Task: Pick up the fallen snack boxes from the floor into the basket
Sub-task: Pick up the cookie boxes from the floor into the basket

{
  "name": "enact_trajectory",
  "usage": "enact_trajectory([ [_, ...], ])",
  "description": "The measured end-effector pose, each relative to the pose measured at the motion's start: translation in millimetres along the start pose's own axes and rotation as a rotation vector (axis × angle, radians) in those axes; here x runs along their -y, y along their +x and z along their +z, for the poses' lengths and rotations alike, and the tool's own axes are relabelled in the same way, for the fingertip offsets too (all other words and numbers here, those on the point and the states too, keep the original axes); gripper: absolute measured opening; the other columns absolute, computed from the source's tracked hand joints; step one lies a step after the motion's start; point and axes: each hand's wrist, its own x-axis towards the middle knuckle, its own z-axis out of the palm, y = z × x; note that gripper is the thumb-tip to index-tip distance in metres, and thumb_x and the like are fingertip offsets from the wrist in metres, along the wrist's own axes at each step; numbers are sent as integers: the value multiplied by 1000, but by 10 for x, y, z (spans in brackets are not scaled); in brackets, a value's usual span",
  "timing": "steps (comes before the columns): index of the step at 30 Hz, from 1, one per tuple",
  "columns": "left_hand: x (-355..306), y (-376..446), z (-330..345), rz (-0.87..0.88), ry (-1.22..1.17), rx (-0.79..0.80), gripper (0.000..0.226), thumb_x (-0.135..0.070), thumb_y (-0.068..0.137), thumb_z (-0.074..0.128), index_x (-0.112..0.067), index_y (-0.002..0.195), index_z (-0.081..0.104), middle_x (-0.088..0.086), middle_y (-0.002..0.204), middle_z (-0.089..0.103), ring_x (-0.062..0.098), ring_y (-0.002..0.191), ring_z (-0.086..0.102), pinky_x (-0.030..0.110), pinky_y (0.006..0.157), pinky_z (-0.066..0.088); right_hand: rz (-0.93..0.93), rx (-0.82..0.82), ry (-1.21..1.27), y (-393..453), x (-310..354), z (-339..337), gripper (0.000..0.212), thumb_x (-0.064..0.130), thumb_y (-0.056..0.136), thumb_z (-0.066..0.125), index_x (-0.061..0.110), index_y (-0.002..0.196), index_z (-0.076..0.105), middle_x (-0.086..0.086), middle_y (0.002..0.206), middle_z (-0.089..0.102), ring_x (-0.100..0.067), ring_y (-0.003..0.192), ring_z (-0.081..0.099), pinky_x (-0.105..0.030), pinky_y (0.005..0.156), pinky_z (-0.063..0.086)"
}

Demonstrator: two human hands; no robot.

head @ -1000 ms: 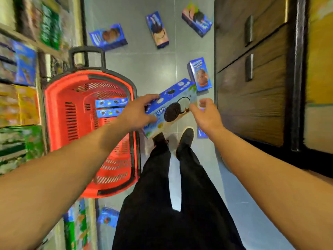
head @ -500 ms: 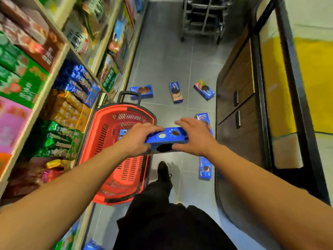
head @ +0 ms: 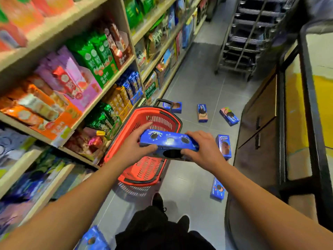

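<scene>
Hands first: left hand (head: pixel 134 150) and right hand (head: pixel 203 150) are each clamped on one end of a blue snack box (head: pixel 168 141), held flat over the near half of the red basket (head: pixel 144 170), which sits on the floor against the shelves (head: pixel 100 87). So the box is in the air above the basket, not in it yet.

What could go wrong, as I see it: the box hangs more over the basket's right rim than its middle, so letting go early could bounce it off the edge and back onto the tiles. Can't tell what's already inside under the box, so it may also land crooked on something.

Plenty left too. Five boxes on the floor (head: pixel 198 83) ahead and to the right: one behind the basket handle (head: pixel 173 107), two further out (head: pixel 202 112) (head: pixel 229 116), one standing by the cabinet (head: pixel 224 146), one flat near the right foot (head: pixel 218 190). Another sits by the left leg (head: pixel 93 239), easy to miss or step on.
</scene>
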Motion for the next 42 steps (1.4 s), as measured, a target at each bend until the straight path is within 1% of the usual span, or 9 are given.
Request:
enact_trajectory([
  [5, 127, -379, -158, -86, -98, -118, 63, -26, 78, 78, -38, 132, 47, -9, 122, 57, -2, 95, 59, 4, 73, 44, -44, 25, -10, -16, 400, 178, 80, 70, 66, 52, 22, 129, 57, 4, 114, 58, -19, 106, 48, -23, 88, 31],
  [10, 437, -600, -545, -115, -86, -158, 49, -23, 80, 76, -32, 122, 53, -12, 108, 59, -9, 85, 58, 5, 67, 44, -4, -79, 148, 2, 812, 480, 70, 45, 63, 84, 21, 123, 57, 6, 120, 52, -11, 110, 48, -11, 89, 35],
  [12, 631, -681, -806, -114, -97, -163, 47, -23, 81, 75, -32, 122, 53, -10, 109, 59, -5, 88, 59, 10, 69, 46, 16, -112, 278, 15, 988, 622, 76, 42, 62, 84, 20, 128, 54, 5, 126, 48, -8, 115, 48, -8, 95, 37],
  [17, 1101, -835, -1365, -138, -158, -162, 45, -21, 85, 71, -30, 125, 52, -11, 113, 58, 10, 95, 61, 22, 72, 49, 163, -90, 532, 27, 1462, 1068, 76, 36, 74, 79, 27, 140, 41, 9, 125, 58, -6, 112, 59, -30, 95, 53],
  [24, 1564, -781, -1636, -212, -244, -205, 75, -29, 83, 72, -32, 146, 31, -3, 138, 48, 14, 118, 55, 32, 95, 48, 292, -261, 558, 239, 1995, 1671, 76, 26, 80, 80, 24, 143, 39, 10, 130, 49, -8, 115, 53, -27, 99, 46],
  [30, 1723, -507, -1526, -311, -253, -189, 69, -24, 85, 71, -24, 144, 36, -21, 112, 50, -4, 94, 56, 7, 69, 47, 435, -282, 626, 402, 1850, 1901, 71, 24, 78, 81, 24, 139, 44, 8, 126, 55, -9, 111, 58, -36, 100, 50],
  [34, 1861, -139, -1457, -355, -193, -142, 74, -25, 80, 76, -23, 142, 37, -6, 121, 55, 7, 101, 59, 24, 88, 49, 527, -265, 658, 640, 1604, 2006, 75, 23, 78, 81, 26, 140, 40, 14, 122, 57, -6, 110, 60, -38, 100, 50],
  [39, 2102, 376, -1342, -432, -125, -21, 88, -47, 70, 78, -26, 144, 34, -8, 124, 58, 10, 111, 59, 33, 97, 47, 635, -209, 668, 1045, 1219, 2083, 72, 26, 77, 81, 31, 138, 42, 26, 109, 58, -2, 103, 61, -36, 99, 50],
  [42, 2271, 740, -1196, -508, -129, 1, 97, -58, 56, 76, -23, 140, 40, 0, 123, 61, 11, 107, 62, 37, 94, 51, 688, -166, 641, 1324, 936, 2144, 72, 32, 76, 81, 33, 137, 44, 20, 110, 61, -9, 105, 63, -39, 98, 51],
])
